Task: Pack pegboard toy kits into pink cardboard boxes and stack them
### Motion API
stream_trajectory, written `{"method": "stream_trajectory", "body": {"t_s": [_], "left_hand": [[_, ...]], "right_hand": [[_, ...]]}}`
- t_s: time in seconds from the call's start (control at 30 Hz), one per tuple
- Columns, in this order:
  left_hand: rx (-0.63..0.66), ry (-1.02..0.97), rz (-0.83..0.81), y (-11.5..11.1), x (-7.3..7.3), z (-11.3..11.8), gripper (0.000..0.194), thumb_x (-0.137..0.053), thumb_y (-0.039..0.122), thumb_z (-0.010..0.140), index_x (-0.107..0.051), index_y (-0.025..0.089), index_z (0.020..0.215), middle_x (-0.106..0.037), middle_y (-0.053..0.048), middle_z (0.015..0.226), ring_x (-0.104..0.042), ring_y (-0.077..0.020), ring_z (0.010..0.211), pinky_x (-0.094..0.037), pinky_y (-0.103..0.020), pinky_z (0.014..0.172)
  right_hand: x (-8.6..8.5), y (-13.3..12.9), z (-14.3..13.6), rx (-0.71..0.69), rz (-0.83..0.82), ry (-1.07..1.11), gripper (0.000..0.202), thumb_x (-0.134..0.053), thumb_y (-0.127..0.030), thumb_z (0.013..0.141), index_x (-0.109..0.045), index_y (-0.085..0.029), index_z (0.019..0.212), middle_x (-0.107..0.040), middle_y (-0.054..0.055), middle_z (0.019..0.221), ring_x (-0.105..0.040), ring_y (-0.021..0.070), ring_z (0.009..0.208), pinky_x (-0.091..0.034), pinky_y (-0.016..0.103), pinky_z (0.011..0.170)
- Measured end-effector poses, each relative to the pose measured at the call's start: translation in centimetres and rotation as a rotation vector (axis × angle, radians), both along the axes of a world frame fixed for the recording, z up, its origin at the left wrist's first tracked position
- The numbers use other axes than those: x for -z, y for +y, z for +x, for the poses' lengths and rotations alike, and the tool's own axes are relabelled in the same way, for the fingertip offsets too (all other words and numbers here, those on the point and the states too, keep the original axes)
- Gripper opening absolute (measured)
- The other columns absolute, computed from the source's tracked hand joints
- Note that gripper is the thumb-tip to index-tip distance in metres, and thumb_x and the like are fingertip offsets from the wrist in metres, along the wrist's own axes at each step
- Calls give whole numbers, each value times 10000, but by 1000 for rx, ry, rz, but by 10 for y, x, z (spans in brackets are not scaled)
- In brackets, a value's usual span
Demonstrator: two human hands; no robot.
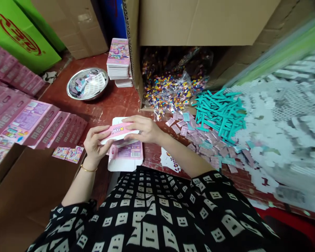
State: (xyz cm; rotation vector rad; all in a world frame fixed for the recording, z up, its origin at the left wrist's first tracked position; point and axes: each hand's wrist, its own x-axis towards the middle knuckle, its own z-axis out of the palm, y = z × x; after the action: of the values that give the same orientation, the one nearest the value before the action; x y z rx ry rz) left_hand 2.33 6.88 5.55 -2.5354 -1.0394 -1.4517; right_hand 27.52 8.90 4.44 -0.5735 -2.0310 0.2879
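Left hand (96, 141) and right hand (145, 128) clasp a pink box (118, 130) between them, near centre; purple lettering illegible. Printed carton (128, 151) beneath, barcode visible, partly hidden. Pink boxes (54, 129), left: "MEI" legible, following letters unclear; row cut off by frame edge.

Carton in middle (118, 130): pink, white edges. Flat carton near it (124, 154): lilac print, white flap. Boxes, left (57, 127): dusky pink, pale lettering. Bag, far left (21, 38): lime green, red logo. Tabletop (99, 112): scuffed red. Sticks, right (220, 112): teal. Sachets, right (203, 140): pale pink, some light blue. Bits in clear plastic, far (170, 89): yellow, orange, blue, white mix. Shirt, near (147, 210): black, cream squares. Bracelet (88, 169): gold.
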Motion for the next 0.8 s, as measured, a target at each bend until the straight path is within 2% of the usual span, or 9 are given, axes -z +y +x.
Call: {"method": "stream_trajectory", "body": {"t_s": [0.1, 0.2, 0.37, 0.5, 0.57, 0.6, 0.67, 0.73, 0.8], "left_hand": [[-73, -25, -44, -1, -6, 0, 194, -674, 379, 886, -665, 222, 999, -735, -58, 955, -700, -204, 870, -573, -373, 793], [-81, -59, -32, 4, 1, 2, 206, -574, 402, 949, -676, 223, 962, -730, -63, 961, -695, -193, 875, -565, -366, 797], [-26, -113, -40, 10, 20, 6, 321, -548, 532, 943, -647, 227, 934, -688, -88, 1088, -679, -216, 984, -560, -404, 838], [-55, -128, -54, 9, 14, 5, 292, -683, 506, 868, -626, 228, 936, -678, -71, 1065, -659, -227, 991, -538, -430, 879], [-86, -324, 17, 8, 9, 3, 252, -663, 485, 889, -609, 251, 966, -671, -43, 1054, -645, -224, 990, -518, -447, 908], [-102, -454, 40, 8, 8, 2, 232, -607, 492, 925, -595, 275, 1004, -665, -28, 1053, -640, -223, 992, -514, -458, 919], [-128, -632, -14, 5, 9, -2, 223, -469, 500, 991, -550, 333, 1115, -650, -10, 1082, -638, -224, 1006, -521, -482, 935], [-157, -591, -137, 2, 14, -5, 311, -505, 496, 975, -483, 367, 1257, -612, -37, 1215, -621, -246, 1124, -510, -513, 1002], [-170, -402, -151, -3, 19, -7, 694, -743, 508, 812, -391, 346, 1388, -525, -104, 1363, -537, -310, 1298, -447, -569, 1093]], "right_hand": [[-13, 1, -2, -2, 17, -105, 270, -560, -368, 994, -689, -221, 1180, -747, 60, 1142, -708, 169, 1054, -598, 366, 922], [-16, 7, -1, 2, 17, -172, 279, -543, -339, 1005, -685, -253, 1229, -748, 39, 1160, -711, 171, 1033, -598, 375, 916], [2, 10, 2, -90, -5, -116, 368, -620, -385, 954, -632, -278, 1306, -629, 72, 1400, -606, 210, 1251, -548, 442, 1033], [20, -4, -2, -26, -224, -19, 564, -759, -359, 840, -562, -314, 1366, -467, 74, 1551, -397, 242, 1467, -409, 537, 1173], [29, -12, -2, 52, -377, 161, 816, -875, -425, 688, -516, -266, 1404, -409, 122, 1581, -369, 285, 1483, -389, 559, 1178], [33, -16, 0, 72, -462, 273, 900, -908, -472, 615, -520, -233, 1392, -438, 150, 1554, -419, 304, 1449, -417, 558, 1155], [38, -23, 7, 65, -657, 495, 848, -899, -556, 577, -597, -185, 1277, -607, 166, 1379, -609, 298, 1249, -533, 514, 1033], [34, -32, 16, 8, -834, 688, 644, -833, -609, 654, -675, -171, 1098, -738, 115, 1103, -716, 230, 951, -613, 417, 852], [21, -42, 21, -82, -941, 801, 525, -786, -617, 716, -706, -165, 969, -757, 62, 913, -703, 169, 767, -607, 320, 716]]}}
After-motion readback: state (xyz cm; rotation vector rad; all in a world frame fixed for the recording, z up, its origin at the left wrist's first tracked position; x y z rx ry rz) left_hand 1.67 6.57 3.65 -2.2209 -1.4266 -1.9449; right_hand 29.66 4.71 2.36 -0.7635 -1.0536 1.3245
